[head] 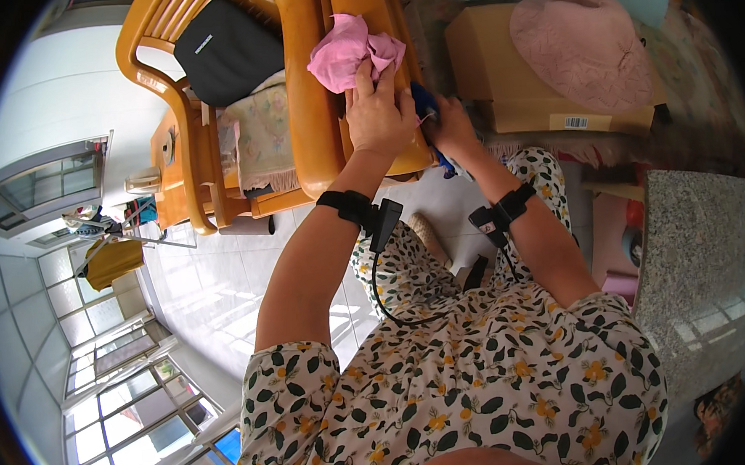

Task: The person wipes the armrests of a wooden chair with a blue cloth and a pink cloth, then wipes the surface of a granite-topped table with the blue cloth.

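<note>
My left hand [379,115] rests palm down by the near edge of a crumpled pink cloth [341,54], its fingertips touching the fabric. The cloth lies on the wooden surface beside the broad armrest [308,109] of a varnished wooden seat. Just to the right, my right hand [449,127] is closed around dark blue fabric [425,100], at the edge of the wood. Some of that blue fabric hangs below the hand. The fingertips of my right hand are partly hidden.
A black cushion or bag [230,50] sits on the wooden chair at upper left. On the right, a pink knitted hat [584,51] lies on a cardboard box [510,92]. A speckled stone slab [690,266] stands at my right side. Tiled floor [254,264] shows at left.
</note>
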Motion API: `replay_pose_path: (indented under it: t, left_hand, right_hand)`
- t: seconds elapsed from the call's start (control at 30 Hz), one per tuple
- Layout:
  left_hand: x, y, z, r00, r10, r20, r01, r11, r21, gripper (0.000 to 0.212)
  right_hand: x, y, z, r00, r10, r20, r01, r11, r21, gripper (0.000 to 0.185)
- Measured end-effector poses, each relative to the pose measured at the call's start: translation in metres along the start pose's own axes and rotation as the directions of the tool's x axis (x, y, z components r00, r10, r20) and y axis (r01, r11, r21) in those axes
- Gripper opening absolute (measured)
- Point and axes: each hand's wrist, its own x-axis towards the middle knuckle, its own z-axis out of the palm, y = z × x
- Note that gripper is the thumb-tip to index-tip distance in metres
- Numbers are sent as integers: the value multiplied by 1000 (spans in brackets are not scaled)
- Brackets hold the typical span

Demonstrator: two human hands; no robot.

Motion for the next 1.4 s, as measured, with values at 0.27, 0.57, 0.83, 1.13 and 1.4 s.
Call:
replay_pose_path:
  t: [0.27,0.57,0.83,1.13,1.4]
  left_hand:
    - [-1,7,1,1000,11,-22,-10,1000,27,48]
    - [0,10,2,1000,6,-2,-6,999,45,53]
    - [-2,25,-5,1000,19,13,-20,1000,16,57]
    - [-18,33,-32,999,13,49,-18,995,97,62]
    - [-23,38,-37,997,33,69,-36,998,44,62]
  right_hand:
    - [84,-26,-9,935,347,69,-344,844,411,63]
    - [57,-12,2,893,-32,-448,119,978,168,55]
    - [45,-23,-17,970,-192,-147,184,981,-68,49]
    - [113,-10,-31,938,-269,218,330,887,-323,33]
    - [277,46,7,928,-338,156,364,742,-562,30]
